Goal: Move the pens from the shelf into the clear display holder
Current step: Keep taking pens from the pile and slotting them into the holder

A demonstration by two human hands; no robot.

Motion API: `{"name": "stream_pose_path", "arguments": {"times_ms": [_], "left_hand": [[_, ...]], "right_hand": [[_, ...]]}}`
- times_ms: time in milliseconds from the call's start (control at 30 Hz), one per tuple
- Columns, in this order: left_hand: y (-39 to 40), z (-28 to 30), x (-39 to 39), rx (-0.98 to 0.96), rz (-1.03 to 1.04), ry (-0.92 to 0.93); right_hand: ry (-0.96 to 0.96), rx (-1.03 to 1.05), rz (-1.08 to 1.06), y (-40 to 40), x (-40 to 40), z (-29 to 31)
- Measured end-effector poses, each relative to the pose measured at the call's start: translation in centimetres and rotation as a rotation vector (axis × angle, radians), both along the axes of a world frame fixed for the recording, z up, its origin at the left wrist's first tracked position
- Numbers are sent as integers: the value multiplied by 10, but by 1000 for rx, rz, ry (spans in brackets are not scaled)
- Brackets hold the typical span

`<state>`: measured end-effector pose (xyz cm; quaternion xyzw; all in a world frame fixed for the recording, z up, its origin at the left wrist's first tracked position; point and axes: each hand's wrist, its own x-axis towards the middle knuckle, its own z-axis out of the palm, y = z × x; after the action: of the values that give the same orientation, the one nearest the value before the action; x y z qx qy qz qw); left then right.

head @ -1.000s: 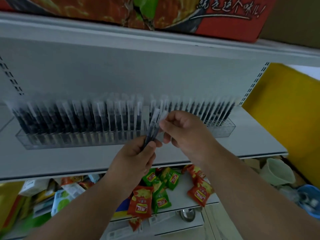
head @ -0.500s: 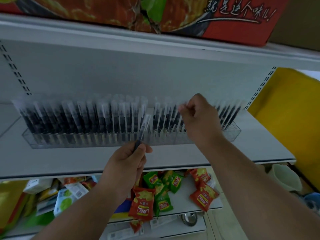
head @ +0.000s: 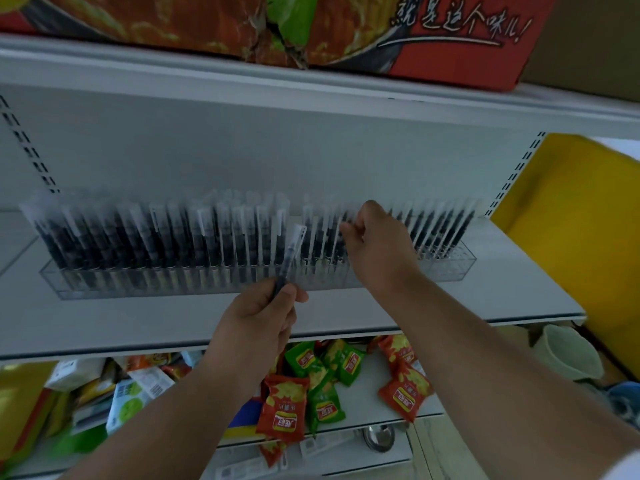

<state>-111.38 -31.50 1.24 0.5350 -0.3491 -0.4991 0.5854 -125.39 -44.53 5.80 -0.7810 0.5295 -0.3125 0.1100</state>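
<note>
A long clear display holder (head: 450,266) stands on the white shelf (head: 502,299), filled with several upright black pens with frosted caps (head: 138,237). My left hand (head: 259,317) grips one black pen (head: 289,258) by its lower end, tilted up just in front of the holder's middle. My right hand (head: 377,244) reaches over the holder right of centre, its fingers pinching the top of a pen standing in the rows. My right hand hides part of those rows.
A red printed carton (head: 346,29) sits on the shelf above. Red and green snack packets (head: 287,414) lie on the lower shelf with other packaged goods at the left (head: 131,396). A yellow object (head: 571,237) and a pale green cup (head: 568,355) are at the right.
My right hand took a pen from my left hand, carried it up and right, then lowered it into the holder's rows. My left hand keeps one pen, nearly still.
</note>
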Motion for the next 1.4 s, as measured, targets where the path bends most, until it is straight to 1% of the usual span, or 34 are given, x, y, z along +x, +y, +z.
{"name": "stream_pose_path", "arguments": {"times_ms": [100,167,233,300,367,433,467,533,633,667,700,767,933,1033,1200,1300,1400], "left_hand": [[-3,1,-3,-11,-4,-5],[-7,2,-3,-18,-7,-13],[-13,0,-4,-27,-4,-59],[-19,-2,-6,-54,-32,-148],[-22,-2,-11,-91,-89,-286],[-24,0,-18,-122,-110,-455],[-25,2,-20,-140,-97,-561],[-25,5,-21,-197,-37,-801],[-29,-1,-14,-314,46,-1229],[-32,-5,-13,-358,51,-1337],[-35,-8,-12,-387,52,-1418],[-41,-11,-13,-368,3,-1514],[-50,-17,-16,-256,-85,-1625],[-53,-17,-15,-261,-82,-1640],[-52,-15,-15,-265,-95,-1648],[-52,-14,-15,-261,-101,-1646],[-52,-13,-14,-262,-108,-1631]], "right_hand": [[-10,34,-45,3,-3,2],[-67,39,-57,12,-6,6],[-148,99,-2,24,-8,11],[-283,260,130,35,-6,15],[-448,414,215,40,-3,17],[-590,482,217,41,-6,18],[-632,467,191,41,-8,19],[-681,350,105,36,-19,23],[-623,52,-39,21,-39,31],[-583,-21,-67,16,-43,33],[-535,-65,-80,12,-46,33],[-431,-89,-83,7,-45,32],[-225,-70,-25,2,-34,16],[-73,-57,32,-2,-27,9],[66,-21,24,-11,-18,0],[35,-33,-30,-11,-16,-10],[13,17,-49,-9,-16,-19]]}}
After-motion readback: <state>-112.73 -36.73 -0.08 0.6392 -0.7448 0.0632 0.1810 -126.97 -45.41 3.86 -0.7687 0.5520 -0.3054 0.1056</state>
